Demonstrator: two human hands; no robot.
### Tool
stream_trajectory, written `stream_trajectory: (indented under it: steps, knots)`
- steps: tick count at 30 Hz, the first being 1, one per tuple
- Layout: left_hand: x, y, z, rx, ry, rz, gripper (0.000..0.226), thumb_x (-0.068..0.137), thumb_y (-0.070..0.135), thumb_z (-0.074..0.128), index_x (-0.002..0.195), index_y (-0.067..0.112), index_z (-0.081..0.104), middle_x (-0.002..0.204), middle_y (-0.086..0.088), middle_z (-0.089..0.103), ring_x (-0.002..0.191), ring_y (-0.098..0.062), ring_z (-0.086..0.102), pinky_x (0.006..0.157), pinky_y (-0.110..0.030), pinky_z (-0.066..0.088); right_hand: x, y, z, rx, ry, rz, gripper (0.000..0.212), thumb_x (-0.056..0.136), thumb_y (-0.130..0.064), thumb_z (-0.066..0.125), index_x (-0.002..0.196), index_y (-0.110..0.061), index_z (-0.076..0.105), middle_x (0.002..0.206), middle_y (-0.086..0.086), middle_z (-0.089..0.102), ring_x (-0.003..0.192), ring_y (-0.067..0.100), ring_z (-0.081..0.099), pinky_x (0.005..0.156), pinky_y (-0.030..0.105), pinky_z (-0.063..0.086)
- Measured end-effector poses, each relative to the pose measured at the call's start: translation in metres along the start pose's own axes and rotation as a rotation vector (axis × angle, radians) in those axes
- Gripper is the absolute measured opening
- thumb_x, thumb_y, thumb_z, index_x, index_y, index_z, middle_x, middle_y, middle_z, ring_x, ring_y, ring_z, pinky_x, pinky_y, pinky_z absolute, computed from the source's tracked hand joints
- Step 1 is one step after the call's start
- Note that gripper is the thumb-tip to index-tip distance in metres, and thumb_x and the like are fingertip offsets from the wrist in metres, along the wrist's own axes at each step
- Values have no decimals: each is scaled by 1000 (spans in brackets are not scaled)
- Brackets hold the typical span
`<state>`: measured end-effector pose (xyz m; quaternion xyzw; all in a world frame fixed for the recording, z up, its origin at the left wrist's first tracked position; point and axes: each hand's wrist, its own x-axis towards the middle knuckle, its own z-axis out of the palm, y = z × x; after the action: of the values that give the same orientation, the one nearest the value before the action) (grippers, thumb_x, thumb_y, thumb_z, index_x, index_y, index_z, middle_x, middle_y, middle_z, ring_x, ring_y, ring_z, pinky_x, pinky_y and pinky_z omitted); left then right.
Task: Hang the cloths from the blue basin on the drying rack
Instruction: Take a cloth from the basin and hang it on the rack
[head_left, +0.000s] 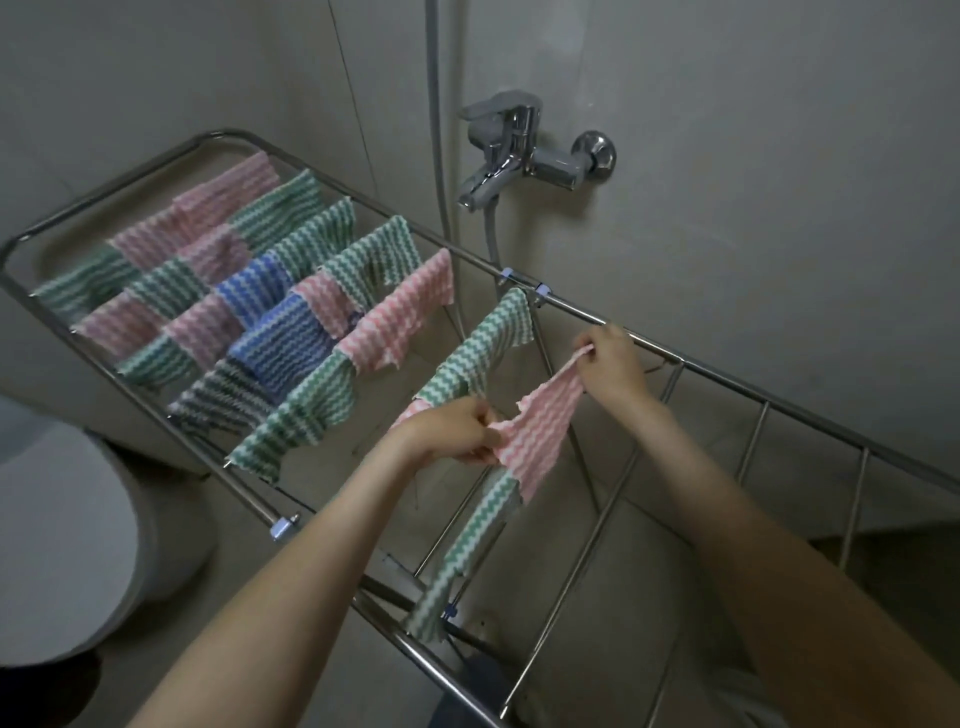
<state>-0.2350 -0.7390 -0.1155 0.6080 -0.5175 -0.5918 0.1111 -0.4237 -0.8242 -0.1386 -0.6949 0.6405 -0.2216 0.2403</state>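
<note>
Stretching a pink cloth (540, 431) over the drying rack (644, 343) — left hand (457, 434) pinches its near corner, right hand (610, 364) its far corner by the rack's far rail. Light, limp fabric, I judge — best gripped at the corners.

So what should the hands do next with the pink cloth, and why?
Probably lower the pink cloth and drape it over the drying rack. The left hand and right hand pinch its ends, holding it stretched just above the rods, between the far green cloth and the near green cloth already hanging there.
</note>
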Motion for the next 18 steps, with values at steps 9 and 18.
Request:
stream_trajectory:
  steps: [9, 18]
  knots:
    - [21, 32, 11, -270, -348, 51, 22, 96, 0, 46, 80, 14, 41, 75, -1, 54, 70, -11, 68, 80, -29, 57, 4, 9, -23, 29, 253, 52, 26, 71, -4, 44, 81, 1, 67, 93, 25, 50, 96, 39, 51, 76, 27, 33]
    - [33, 44, 40, -206, -411, 68, 20, 95, 1, 48, 82, 17, 46, 80, 0, 57, 77, -6, 59, 83, -22, 52, -21, 32, -48, -43, 451, 33, 20, 65, -4, 42, 72, 2, 61, 83, 26, 50, 88, 43, 50, 72, 35, 30]
